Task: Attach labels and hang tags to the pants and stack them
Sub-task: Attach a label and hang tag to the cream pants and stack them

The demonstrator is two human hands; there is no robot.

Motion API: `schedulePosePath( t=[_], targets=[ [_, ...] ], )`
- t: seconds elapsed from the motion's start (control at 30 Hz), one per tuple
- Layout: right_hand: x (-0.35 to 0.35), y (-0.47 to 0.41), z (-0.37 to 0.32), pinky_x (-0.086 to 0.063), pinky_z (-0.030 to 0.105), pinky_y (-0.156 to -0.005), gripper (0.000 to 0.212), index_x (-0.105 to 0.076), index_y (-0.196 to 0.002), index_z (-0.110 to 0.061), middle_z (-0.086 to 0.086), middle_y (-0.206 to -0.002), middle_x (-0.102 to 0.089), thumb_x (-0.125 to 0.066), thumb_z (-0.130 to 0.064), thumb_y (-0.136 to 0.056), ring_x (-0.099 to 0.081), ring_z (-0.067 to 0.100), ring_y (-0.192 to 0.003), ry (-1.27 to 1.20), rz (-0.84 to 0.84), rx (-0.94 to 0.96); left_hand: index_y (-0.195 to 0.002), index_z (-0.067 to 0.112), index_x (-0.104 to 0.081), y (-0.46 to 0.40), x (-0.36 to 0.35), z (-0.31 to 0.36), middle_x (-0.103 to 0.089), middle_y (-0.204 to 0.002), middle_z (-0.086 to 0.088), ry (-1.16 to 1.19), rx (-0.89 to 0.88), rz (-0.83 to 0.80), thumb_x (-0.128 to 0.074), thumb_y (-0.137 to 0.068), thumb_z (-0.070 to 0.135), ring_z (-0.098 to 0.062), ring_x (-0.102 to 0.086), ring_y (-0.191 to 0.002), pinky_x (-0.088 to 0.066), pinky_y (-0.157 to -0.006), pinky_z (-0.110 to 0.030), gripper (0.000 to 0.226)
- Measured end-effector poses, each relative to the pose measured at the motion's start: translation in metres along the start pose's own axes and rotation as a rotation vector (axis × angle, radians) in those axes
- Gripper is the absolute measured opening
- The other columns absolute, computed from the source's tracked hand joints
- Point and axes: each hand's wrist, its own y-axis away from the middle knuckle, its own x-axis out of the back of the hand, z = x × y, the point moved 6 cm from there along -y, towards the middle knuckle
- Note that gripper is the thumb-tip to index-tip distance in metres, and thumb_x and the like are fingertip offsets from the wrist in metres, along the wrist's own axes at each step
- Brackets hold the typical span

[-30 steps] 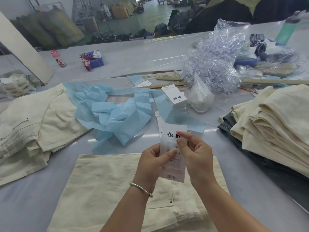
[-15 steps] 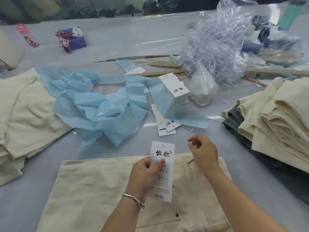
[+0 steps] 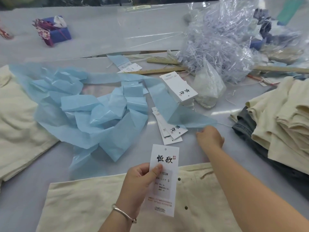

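Observation:
A cream pair of pants [image 3: 93, 205] lies flat at the table's near edge, waistband and metal button towards the right. My left hand [image 3: 138, 180] holds a white hang tag [image 3: 164, 180] upright above the pants, thumb pressed on its face. My right hand [image 3: 209, 137] reaches forward over the table, fingers curled down near the tip of a blue strip [image 3: 192, 119]; whether it pinches anything is unclear. Loose hang tags [image 3: 170, 131] lie fanned just left of that hand. A thick stack of tags [image 3: 179, 88] sits farther back.
Crumpled blue backing paper [image 3: 87, 106] covers the table's middle. Folded cream pants are stacked at the right [image 3: 282, 124] and lie at the left [image 3: 18, 118]. A clear bag of plastic string fasteners [image 3: 222, 42], a small white bag [image 3: 207, 86], wooden rulers [image 3: 167, 70] and a purple pouch [image 3: 53, 30] sit behind.
My right hand let go of the tag and moved forward and right over the table. My left hand kept the tag, now lower over the pants. The view tilted down.

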Motion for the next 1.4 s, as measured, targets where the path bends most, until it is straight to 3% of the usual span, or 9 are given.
schedulePosePath(
  t=[0.1, 0.3, 0.53, 0.67, 0.83, 0.93, 1.07, 1.17, 1.4],
  targets=[
    [0.007, 0.009, 0.001, -0.033, 0.031, -0.062, 0.039, -0.041, -0.06, -0.013, 0.008, -0.069, -0.047, -0.05, -0.021, -0.097, -0.044, 0.025, -0.069, -0.134, -0.055, 0.061, -0.085, 0.011, -0.078, -0.007, 0.003, -0.001, -0.075, -0.089, -0.013, 0.004, 0.023, -0.01, -0.071, -0.072, 0.039, -0.017, -0.067, -0.074, -0.056, -0.066, -0.026, 0.032],
    [0.042, 0.104, 0.026, -0.037, 0.025, -0.052, 0.018, -0.054, -0.076, 0.0, 0.007, -0.059, -0.058, -0.053, -0.003, -0.094, -0.046, 0.015, -0.052, -0.745, -0.406, 0.234, -0.09, 0.01, -0.077, -0.01, 0.006, -0.001, -0.075, -0.094, -0.015, 0.027, 0.044, -0.017, -0.074, -0.066, 0.044, -0.02, -0.068, -0.077, -0.055, -0.073, -0.035, 0.041],
    [0.034, 0.176, 0.107, -0.042, 0.018, -0.054, 0.019, -0.056, -0.071, -0.014, -0.004, -0.053, -0.061, -0.073, -0.013, -0.08, -0.054, 0.01, -0.053, -0.283, -0.761, 0.254, -0.094, 0.012, -0.077, -0.005, 0.038, 0.009, -0.075, -0.098, -0.013, 0.074, 0.027, 0.106, -0.075, -0.064, 0.041, -0.023, -0.067, -0.08, -0.053, -0.079, -0.042, 0.041],
    [0.043, 0.163, 0.115, -0.036, 0.016, -0.056, 0.037, -0.056, -0.068, -0.028, -0.012, -0.077, -0.058, -0.064, -0.063, -0.075, -0.052, -0.001, -0.066, 0.275, -0.339, 0.319, -0.094, 0.015, -0.078, 0.013, 0.017, -0.003, -0.075, -0.092, -0.011, 0.069, 0.034, 0.124, -0.075, -0.066, 0.038, -0.021, -0.067, -0.075, -0.054, -0.066, -0.033, 0.036],
    [0.051, 0.141, 0.086, -0.036, 0.028, -0.059, 0.03, -0.05, -0.074, -0.029, -0.013, -0.08, -0.048, -0.065, -0.054, -0.082, -0.051, 0.008, -0.075, -0.138, 0.012, 0.398, -0.095, 0.01, -0.075, 0.034, -0.024, -0.028, -0.075, -0.096, -0.013, 0.045, 0.02, 0.187, -0.083, -0.061, 0.014, -0.027, -0.07, -0.082, -0.055, -0.069, -0.037, 0.035],
    [0.031, 0.119, 0.072, -0.042, 0.03, -0.075, 0.034, -0.06, -0.099, -0.024, -0.008, -0.103, -0.05, -0.063, -0.055, -0.083, -0.051, 0.013, -0.104, -0.11, -0.064, 0.407, -0.105, 0.012, -0.066, 0.039, -0.038, -0.038, -0.075, -0.097, -0.007, -0.033, -0.005, 0.244, -0.083, -0.062, 0.003, -0.026, -0.071, -0.089, -0.054, -0.072, -0.035, 0.046],
    [0.005, 0.105, 0.055, -0.046, 0.03, -0.076, 0.025, -0.07, -0.093, -0.02, -0.002, -0.103, -0.051, -0.058, -0.041, -0.09, -0.05, 0.017, -0.106, -0.004, -0.184, 0.505, -0.109, 0.02, -0.06, 0.05, -0.052, -0.039, -0.074, -0.096, -0.003, -0.17, -0.056, 0.295, -0.074, -0.078, -0.003, -0.013, -0.07, -0.083, -0.05, -0.058, -0.019, 0.041],
    [0.012, 0.101, 0.05, -0.041, 0.028, -0.068, 0.015, -0.074, -0.084, -0.021, -0.004, -0.094, -0.058, -0.063, -0.028, -0.088, -0.055, 0.018, -0.099, -0.206, -0.189, 0.527, -0.102, 0.019, -0.067, 0.058, -0.06, -0.034, -0.074, -0.092, -0.003, -0.188, -0.092, 0.363, -0.061, -0.093, 0.01, -0.011, -0.069, -0.076, -0.052, -0.06, -0.024, 0.014],
    [0.065, 0.138, 0.062, -0.042, 0.013, -0.057, 0.017, -0.074, -0.073, -0.019, -0.006, -0.054, -0.064, -0.07, -0.009, -0.085, -0.054, 0.0, -0.052, -0.957, -0.413, 0.625, -0.081, 0.019, -0.073, 0.076, -0.086, -0.018, -0.072, -0.075, -0.002, -0.348, -0.289, 0.455, -0.066, -0.09, 0.011, -0.015, -0.063, -0.068, -0.052, -0.065, -0.032, 0.014]
  ],
)
